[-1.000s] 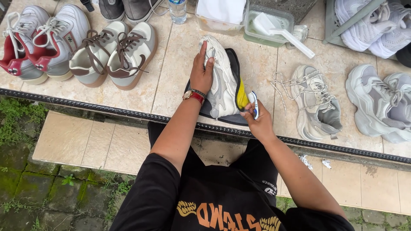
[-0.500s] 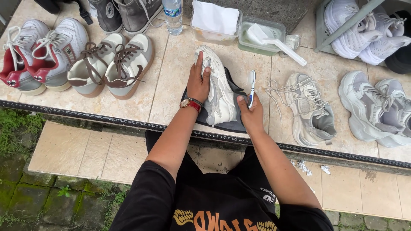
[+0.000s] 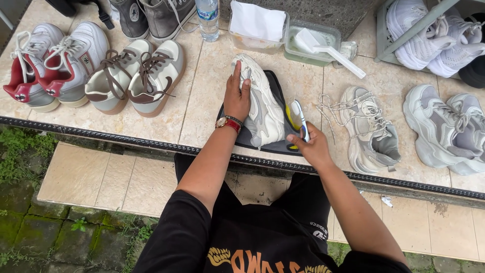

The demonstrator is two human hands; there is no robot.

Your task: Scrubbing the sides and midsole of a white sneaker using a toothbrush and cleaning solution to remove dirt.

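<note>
Cream chunky sneaker (image 3: 262,103): on dark mat (image 3: 277,145), tiled worktop (image 3: 207,101). Left hand (image 3: 236,96) pressed flat on its upper, steadying. Right hand (image 3: 314,146), just right of it, grip closed around small brush (image 3: 299,117). Step: scrubbing. Next calls for firm bracing.

You're at an outdoor shoe-cleaning spot, tiled ledge (image 3: 202,101) lined with sneakers (image 3: 134,76), mossy paving (image 3: 30,222) near left, shoe rack (image 3: 404,30) far right.

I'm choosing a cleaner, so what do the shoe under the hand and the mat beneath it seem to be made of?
The cream shoe looks like matte mesh with smoother synthetic or leather overlays, judging by its layered panels. The dark mat looks like soft, dull cloth, though rubber is possible.
</note>
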